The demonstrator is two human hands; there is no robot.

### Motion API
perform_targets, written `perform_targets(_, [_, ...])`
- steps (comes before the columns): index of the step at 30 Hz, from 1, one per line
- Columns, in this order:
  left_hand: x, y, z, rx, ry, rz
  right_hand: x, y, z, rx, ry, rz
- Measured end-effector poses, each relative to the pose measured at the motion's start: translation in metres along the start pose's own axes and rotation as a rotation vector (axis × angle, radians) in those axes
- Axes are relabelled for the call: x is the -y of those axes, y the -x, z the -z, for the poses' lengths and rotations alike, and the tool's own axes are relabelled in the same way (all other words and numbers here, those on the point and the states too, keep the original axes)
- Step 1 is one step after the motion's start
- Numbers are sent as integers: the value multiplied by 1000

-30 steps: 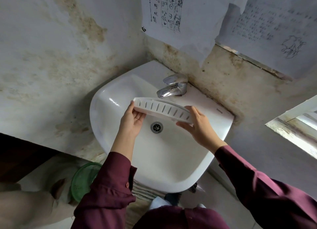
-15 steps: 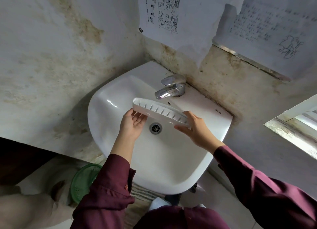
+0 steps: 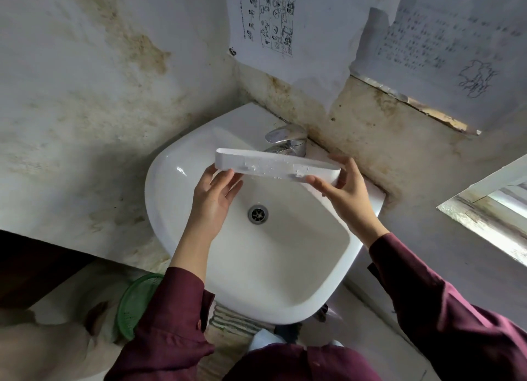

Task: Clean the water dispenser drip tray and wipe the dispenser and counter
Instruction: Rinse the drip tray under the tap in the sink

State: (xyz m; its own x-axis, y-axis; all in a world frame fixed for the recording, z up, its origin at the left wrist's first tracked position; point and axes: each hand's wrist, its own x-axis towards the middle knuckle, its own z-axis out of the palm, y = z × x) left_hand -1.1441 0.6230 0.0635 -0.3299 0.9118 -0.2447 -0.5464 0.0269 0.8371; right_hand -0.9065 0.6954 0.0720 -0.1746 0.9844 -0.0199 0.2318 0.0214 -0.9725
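Observation:
A long white drip tray [image 3: 273, 165] hangs over a white corner sink [image 3: 176, 163], just in front of the chrome tap [image 3: 286, 141]. It is turned so its wet, smooth underside faces me; the slotted side is hidden. My right hand [image 3: 345, 192] grips the tray's right end, thumb below and fingers wrapped behind. My left hand [image 3: 215, 196] supports the left end from underneath with fingers spread against it. No water runs from the tap.
The sink drain [image 3: 258, 213] lies below the tray. Stained walls meet behind the tap, with paper notices [image 3: 273, 18] taped above. A green plastic basket [image 3: 134, 306] sits on the floor at lower left. A window ledge [image 3: 484, 218] is at right.
The tray has been flipped over and raised toward the tap: its slotted top faced me before, now the wet underside does. Both hands stayed at its ends.

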Motion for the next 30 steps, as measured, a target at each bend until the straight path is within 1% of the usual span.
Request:
perform_targets(3, [-1, 3, 3, -11, -17, 8, 1, 1, 3, 73, 31, 35])
perform_targets(6, [2, 5, 3, -6, -50, 14, -2, 2, 1, -28, 29, 64])
perform_targets(7, [5, 5, 2, -22, -44, 40, -6, 4, -1, -36, 45, 42])
perform_targets(10, [16, 4, 2, -141, -57, 115, -17, 10, -10, -20, 85, -76])
perform_targets(13, [19, 6, 1, -134, 4, 70, -17, 14, -11, -58, 110, 2])
perform_targets(16, [23, 14, 3, -199, -29, 60, -20, 18, -10, 2, 178, -37])
perform_targets(18, [23, 17, 2, -198, -18, 23, -15, 22, -10, -25, 177, 26])
perform_targets(19, [22, 18, 2, -186, -18, 3, -15, 21, -10, -21, 185, 62])
perform_targets(21, [23, 23, 4, -195, -38, -23, -13, 23, -8, 13, 240, 76])
perform_targets(24, [21, 22, 5, -184, -65, -54, -6, 22, -8, 8, 176, 93])
perform_targets(27, [27, 28, 8, -230, -80, 33, -14, 22, -11, 107, 180, -30])
perform_targets(28, [24, 29, 7, -240, -61, 47, -11, 23, -11, 102, 151, -33])
perform_targets(30, [12, 36, 3, -227, -24, -8, 1, 28, -9, 20, 97, 49])
